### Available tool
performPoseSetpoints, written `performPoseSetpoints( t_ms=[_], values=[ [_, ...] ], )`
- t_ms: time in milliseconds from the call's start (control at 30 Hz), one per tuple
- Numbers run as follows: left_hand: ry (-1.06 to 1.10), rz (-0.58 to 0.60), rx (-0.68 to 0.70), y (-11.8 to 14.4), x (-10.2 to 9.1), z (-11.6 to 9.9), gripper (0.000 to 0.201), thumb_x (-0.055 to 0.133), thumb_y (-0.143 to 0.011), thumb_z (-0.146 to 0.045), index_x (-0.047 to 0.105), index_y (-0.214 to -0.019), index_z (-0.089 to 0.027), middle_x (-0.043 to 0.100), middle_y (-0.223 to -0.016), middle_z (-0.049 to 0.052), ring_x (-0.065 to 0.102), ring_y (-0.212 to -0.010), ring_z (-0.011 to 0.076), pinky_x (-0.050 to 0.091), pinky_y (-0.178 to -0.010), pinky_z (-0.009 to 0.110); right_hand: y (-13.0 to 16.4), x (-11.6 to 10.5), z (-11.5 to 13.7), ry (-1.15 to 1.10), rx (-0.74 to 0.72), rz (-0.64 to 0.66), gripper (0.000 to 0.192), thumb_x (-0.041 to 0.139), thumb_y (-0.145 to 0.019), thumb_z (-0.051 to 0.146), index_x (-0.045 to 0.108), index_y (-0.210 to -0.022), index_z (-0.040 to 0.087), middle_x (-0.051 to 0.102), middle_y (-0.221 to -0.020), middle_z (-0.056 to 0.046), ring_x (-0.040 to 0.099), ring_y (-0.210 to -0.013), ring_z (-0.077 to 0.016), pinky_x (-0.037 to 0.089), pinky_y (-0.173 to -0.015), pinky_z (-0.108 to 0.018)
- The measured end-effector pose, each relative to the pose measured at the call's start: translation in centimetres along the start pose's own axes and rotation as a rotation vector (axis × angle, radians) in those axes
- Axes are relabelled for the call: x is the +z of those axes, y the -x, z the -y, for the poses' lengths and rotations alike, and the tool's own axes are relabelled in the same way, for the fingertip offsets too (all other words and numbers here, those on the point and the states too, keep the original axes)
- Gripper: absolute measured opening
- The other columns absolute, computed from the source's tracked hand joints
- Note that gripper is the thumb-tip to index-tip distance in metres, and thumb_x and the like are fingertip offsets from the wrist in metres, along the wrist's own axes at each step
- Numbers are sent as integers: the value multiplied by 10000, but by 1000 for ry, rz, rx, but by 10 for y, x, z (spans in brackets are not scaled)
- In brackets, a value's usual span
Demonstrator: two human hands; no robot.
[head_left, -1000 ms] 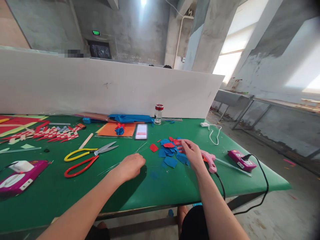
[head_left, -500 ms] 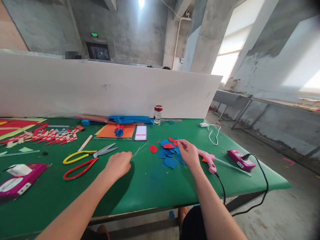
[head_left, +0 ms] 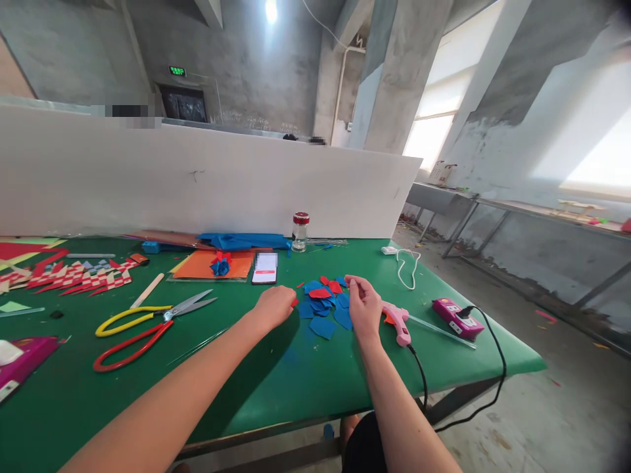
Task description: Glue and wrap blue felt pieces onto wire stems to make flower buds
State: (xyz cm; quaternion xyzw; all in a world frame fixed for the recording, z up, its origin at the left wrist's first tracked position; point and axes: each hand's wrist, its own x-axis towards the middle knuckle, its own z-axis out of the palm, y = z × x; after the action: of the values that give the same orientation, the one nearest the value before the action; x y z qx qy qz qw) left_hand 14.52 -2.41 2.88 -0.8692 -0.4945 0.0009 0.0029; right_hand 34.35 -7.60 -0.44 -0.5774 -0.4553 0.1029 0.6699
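My left hand [head_left: 276, 307] is closed at the left side of a loose pile of cut paper pieces, its fingertips on a red paper piece [head_left: 294, 303] that is mostly covered. Over the pile's right side, my right hand [head_left: 365, 301] has its thumb and fingers pinched together. Whatever may be between them is too small to make out. Blue paper pieces [head_left: 323, 328] and several red ones [head_left: 320, 293] overlap on the green table [head_left: 296, 387]. Thin wires [head_left: 200, 346] lie beside my left forearm. Just right of my right hand rests a pink glue gun [head_left: 398, 322].
Large scissors [head_left: 162, 322] with yellow and red handles lie open at left. Behind are a phone [head_left: 265, 268], orange paper [head_left: 187, 266] with a red-and-blue paper flower [head_left: 221, 265], and a glass jar [head_left: 300, 233]. A purple power strip [head_left: 456, 316] trails a black cable at right.
My left hand has let go of the wires, which now lie on the table, and moved right onto the red piece. My right hand stays pinched by the pile. The view has shifted slightly right.
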Motion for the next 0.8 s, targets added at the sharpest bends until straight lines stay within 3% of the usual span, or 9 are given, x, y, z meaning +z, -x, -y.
performPoseSetpoints(
  t_ms=[200,367,500,600,700,800],
  values=[
    [89,-133,-52,-35,16,4,223,483,-822,-77,687,-882,-147,719,-915,155,681,-909,287,493,-747,345,-5,-18,1,-79,-4,-72,351,488,-885,441,694,-951,164,736,-988,-123,683,-884,-237,537,-774,-345],
    [196,-299,24,-56,11,-20,305,406,-911,-161,683,-1037,-181,717,-1033,93,652,-984,228,483,-815,307,-10,-25,-3,-142,26,-150,335,522,-869,433,699,-934,156,737,-967,-116,684,-851,-230,546,-747,-347],
    [262,-268,146,-66,11,-25,267,530,-880,-221,720,-1064,-264,741,-1044,-3,667,-959,162,490,-828,226,-11,-26,-5,-142,21,-112,324,526,-871,426,697,-932,158,734,-960,-111,679,-826,-222,543,-744,-347],
    [254,-282,44,-69,10,-1,337,447,-918,-171,694,-1139,-233,734,-1089,29,659,-1020,188,497,-879,273,-12,-27,-7,-140,21,-106,313,525,-869,414,699,-929,161,733,-952,-106,677,-823,-220,538,-741,-342],
    [208,-251,-70,-73,12,20,284,441,-946,-170,692,-1078,-178,704,-1114,95,633,-1071,239,494,-926,372,-11,-26,-7,-150,31,-98,313,526,-867,416,700,-918,161,733,-946,-106,674,-822,-220,536,-738,-341],
    [180,-143,-72,-82,19,19,240,563,-937,-300,637,-1119,-161,652,-1152,90,627,-1035,221,525,-903,422,-8,-19,-5,-162,27,-70,320,526,-871,425,698,-914,159,737,-936,-108,675,-823,-221,536,-730,-335]
  ],
)
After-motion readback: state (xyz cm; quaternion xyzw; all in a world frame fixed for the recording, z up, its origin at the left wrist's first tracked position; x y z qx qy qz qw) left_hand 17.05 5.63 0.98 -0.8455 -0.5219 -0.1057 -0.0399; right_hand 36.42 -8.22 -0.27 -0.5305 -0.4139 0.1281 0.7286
